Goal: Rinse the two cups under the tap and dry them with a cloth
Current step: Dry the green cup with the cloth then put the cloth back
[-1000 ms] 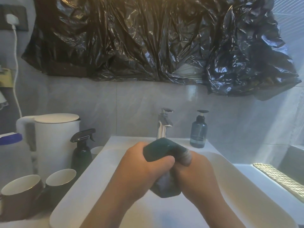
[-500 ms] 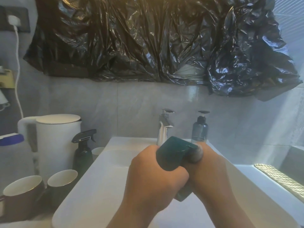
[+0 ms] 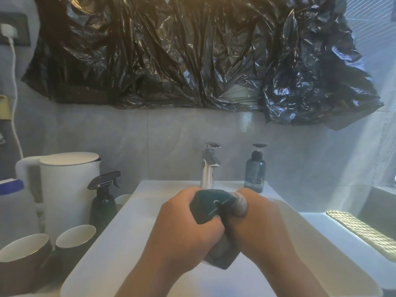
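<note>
Both my hands hold a dark green cloth [image 3: 209,207] over the white basin [image 3: 102,249], just in front of the chrome tap [image 3: 208,168]. My left hand [image 3: 184,234] grips its left part and my right hand [image 3: 257,228] grips its right part, with the cloth bunched and twisted between them. One end pokes out above my fingers, the other hangs below. Two brown cups with white insides stand on the counter at the lower left: a larger-looking one [image 3: 21,260] nearest me and a second [image 3: 74,241] beside the basin. No water runs from the tap.
A white kettle [image 3: 64,189] and a dark spray bottle [image 3: 104,200] stand left of the basin, with a small white cup [image 3: 123,199] behind. A blue soap dispenser [image 3: 256,170] stands right of the tap. Black plastic sheeting [image 3: 192,54] covers the wall above.
My hands have kept working the cloth, shifting right and slightly nearer the tap; the cloth's upper end has turned between my hands.
</note>
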Tool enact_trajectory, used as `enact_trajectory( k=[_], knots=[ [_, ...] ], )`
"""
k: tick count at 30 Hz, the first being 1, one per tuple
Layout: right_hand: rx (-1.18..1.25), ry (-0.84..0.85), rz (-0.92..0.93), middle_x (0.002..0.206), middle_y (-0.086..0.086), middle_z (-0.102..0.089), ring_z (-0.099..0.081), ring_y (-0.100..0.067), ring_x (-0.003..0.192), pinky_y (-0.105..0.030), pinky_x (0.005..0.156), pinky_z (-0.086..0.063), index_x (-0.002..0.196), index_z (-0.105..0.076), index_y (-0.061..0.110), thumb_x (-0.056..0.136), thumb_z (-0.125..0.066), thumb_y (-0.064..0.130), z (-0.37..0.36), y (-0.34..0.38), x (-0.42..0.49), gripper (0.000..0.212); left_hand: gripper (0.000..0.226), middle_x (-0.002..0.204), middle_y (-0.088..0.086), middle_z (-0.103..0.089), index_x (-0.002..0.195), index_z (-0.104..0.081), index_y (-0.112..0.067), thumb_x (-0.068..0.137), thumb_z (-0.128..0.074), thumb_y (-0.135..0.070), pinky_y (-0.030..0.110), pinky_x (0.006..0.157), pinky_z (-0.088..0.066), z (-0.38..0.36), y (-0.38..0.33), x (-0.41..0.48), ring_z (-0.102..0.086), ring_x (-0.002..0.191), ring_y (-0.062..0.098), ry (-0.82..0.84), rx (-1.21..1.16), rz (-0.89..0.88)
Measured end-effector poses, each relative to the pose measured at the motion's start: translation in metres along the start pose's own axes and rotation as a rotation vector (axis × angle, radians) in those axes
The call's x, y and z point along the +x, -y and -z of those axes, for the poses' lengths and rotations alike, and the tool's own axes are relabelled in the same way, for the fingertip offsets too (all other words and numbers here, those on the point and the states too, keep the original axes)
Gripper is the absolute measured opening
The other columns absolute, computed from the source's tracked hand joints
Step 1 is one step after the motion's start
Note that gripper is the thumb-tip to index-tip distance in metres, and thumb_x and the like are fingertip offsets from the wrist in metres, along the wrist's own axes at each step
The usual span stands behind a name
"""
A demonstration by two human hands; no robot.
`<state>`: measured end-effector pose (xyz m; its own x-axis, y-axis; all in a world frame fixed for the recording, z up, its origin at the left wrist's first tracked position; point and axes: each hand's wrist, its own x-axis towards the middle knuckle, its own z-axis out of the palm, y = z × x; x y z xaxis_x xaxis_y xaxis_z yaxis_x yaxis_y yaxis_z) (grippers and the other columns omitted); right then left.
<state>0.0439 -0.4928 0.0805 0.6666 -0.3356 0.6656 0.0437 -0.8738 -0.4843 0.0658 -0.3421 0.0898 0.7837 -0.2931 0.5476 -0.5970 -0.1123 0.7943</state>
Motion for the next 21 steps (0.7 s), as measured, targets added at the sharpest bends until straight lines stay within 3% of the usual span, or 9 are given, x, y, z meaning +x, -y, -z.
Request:
enact_trajectory(
  k=[2,5,8,10,13,16,18,21],
  knots=[
    [0.095,-0.039,0.057,0.067,0.01,-0.065,-0.057,0.0,0.066,-0.004,0.06,-0.04,0.069,-0.057,0.025,0.082,-0.071,0.029,0.003,0.0,-0.002,0.019,0.024,0.069,-0.017,-0.068,0.084,-0.069,-0.029,0.061,-0.062,-0.027,0.011,0.054,-0.044,-0.001,-0.003,-0.001,-0.061,0.062,0.0,0.045,0.0,-0.015],
    [0.083,-0.002,0.137,0.078,0.042,-0.058,-0.051,0.02,0.07,0.004,0.061,-0.035,0.064,-0.051,0.038,0.077,-0.073,0.02,0.006,0.004,-0.003,0.032,0.027,0.065,-0.021,-0.065,0.081,-0.069,-0.032,0.058,-0.059,-0.022,0.008,0.054,-0.04,-0.004,-0.002,-0.002,-0.058,0.062,-0.001,0.07,0.009,-0.043],
    [0.05,0.037,0.044,0.067,0.023,-0.064,-0.057,0.01,0.07,-0.002,0.06,-0.04,0.072,-0.059,0.03,0.083,-0.065,0.03,0.001,0.003,0.0,0.013,0.026,0.064,-0.011,-0.066,0.077,-0.071,-0.026,0.055,-0.058,-0.02,0.014,0.05,-0.042,-0.004,0.002,-0.003,-0.057,0.058,0.005,-0.055,0.01,-0.078],
    [0.085,0.064,-0.058,0.067,0.007,-0.067,-0.06,-0.006,0.065,-0.013,0.058,-0.044,0.073,-0.06,0.021,0.084,-0.061,0.029,-0.009,0.001,0.002,0.014,0.031,0.067,-0.008,-0.07,0.08,-0.073,-0.027,0.055,-0.058,-0.017,0.021,0.052,-0.05,-0.005,0.002,-0.004,-0.063,0.061,0.01,-0.154,-0.008,-0.1],
    [0.234,0.135,-0.224,0.065,-0.003,-0.069,-0.062,-0.021,0.063,-0.034,0.059,-0.049,0.067,-0.059,0.014,0.08,-0.062,0.023,-0.018,0.003,0.002,0.016,0.036,0.072,-0.008,-0.073,0.084,-0.073,-0.029,0.055,-0.057,-0.015,0.027,0.06,-0.056,-0.005,0.0,-0.005,-0.067,0.069,0.013,-0.23,0.006,-0.13],
    [0.237,0.126,-0.23,0.062,-0.003,-0.066,-0.053,-0.017,0.057,-0.032,0.055,-0.044,0.067,-0.057,0.012,0.081,-0.064,0.024,-0.017,0.003,0.001,0.019,0.037,0.073,-0.006,-0.073,0.086,-0.072,-0.029,0.055,-0.057,-0.015,0.033,0.06,-0.057,-0.002,-0.001,-0.004,-0.067,0.069,0.014,-0.154,0.024,-0.127],
    [0.136,0.085,-0.126,0.063,0.002,-0.065,-0.055,-0.011,0.06,-0.019,0.052,-0.04,0.069,-0.058,0.016,0.082,-0.063,0.028,-0.012,0.0,0.0,0.018,0.038,0.071,-0.009,-0.072,0.085,-0.073,-0.033,0.055,-0.056,-0.016,0.024,0.054,-0.053,0.0,0.0,-0.001,-0.065,0.065,0.01,-0.07,0.043,-0.12],
    [0.116,0.068,-0.028,0.068,0.01,-0.067,-0.055,0.006,0.082,-0.008,0.064,-0.043,0.075,-0.063,0.024,0.081,-0.065,0.03,-0.006,-0.001,-0.001,0.009,0.033,0.067,-0.014,-0.068,0.081,-0.071,-0.034,0.055,-0.057,-0.018,0.012,0.053,-0.042,-0.002,0.002,-0.001,-0.06,0.061,0.005,-0.003,0.085,-0.118]
  ],
)
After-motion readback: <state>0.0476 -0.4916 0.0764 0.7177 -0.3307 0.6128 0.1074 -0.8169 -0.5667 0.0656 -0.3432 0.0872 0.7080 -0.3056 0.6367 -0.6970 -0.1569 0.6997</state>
